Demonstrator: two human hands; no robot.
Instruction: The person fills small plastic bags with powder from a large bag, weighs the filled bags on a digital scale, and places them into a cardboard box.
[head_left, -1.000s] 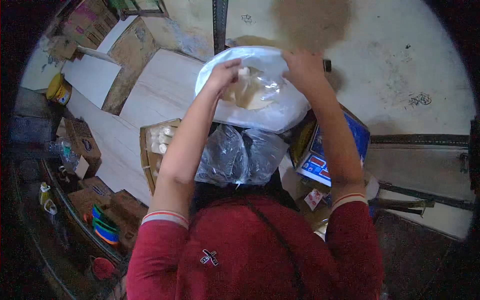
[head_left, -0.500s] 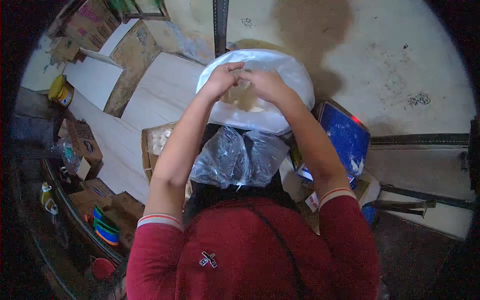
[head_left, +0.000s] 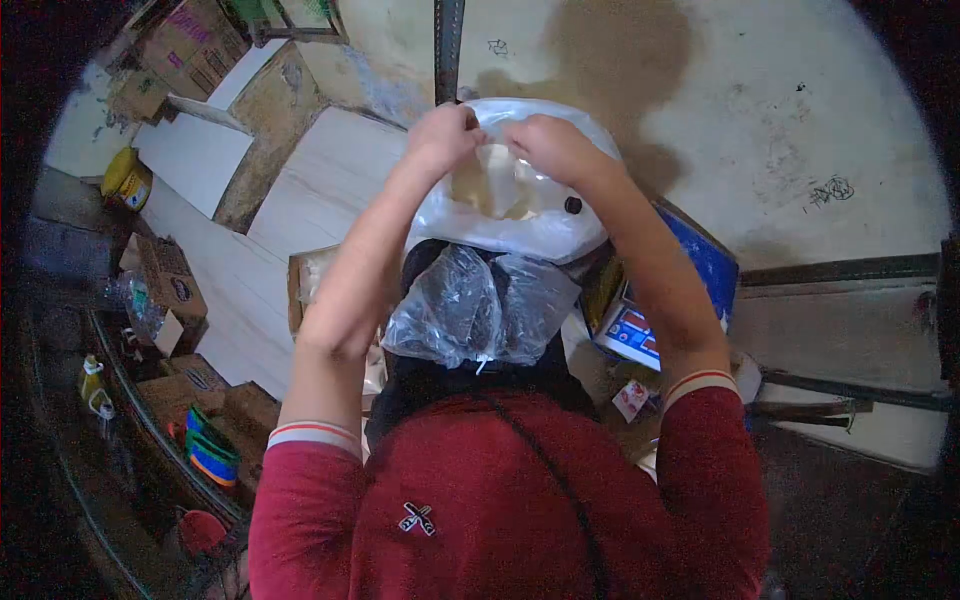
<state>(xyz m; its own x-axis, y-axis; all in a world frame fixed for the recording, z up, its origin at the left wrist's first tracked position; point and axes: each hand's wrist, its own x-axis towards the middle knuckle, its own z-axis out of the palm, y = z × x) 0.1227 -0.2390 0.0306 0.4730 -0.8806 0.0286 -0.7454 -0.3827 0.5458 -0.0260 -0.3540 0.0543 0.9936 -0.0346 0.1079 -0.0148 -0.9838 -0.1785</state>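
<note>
**White sack, both hands pinching a small bag over its mouth**

White plastic sack sits ahead of the person, rim folded outward around a roundish mouth; pale contents show inside. Dark post stands just behind its far edge, wall beyond. Pale panel spreads out left of the left forearm, giving that side the most room. Right side tighter: blue-and-white device with red display windows near the right forearm. Cardboard box beside the left forearm, partly hidden by it. Clear plastic bags lie across the lap, near the sack's close edge.

Small translucent bag hangs between the hands, over the sack's mouth. Left hand: fingers curled, narrow, at bag's top left. Right hand: fingers also narrow, at top right. Exact fingertip contact blurred. Dark round item just beside right wrist; can't tell what it is.

Both arms reach forward, elbows bent and out to the sides, forearms angling in so the hands nearly meet. Backs of hands face up. Maroon sleeves end above the elbows.
</note>
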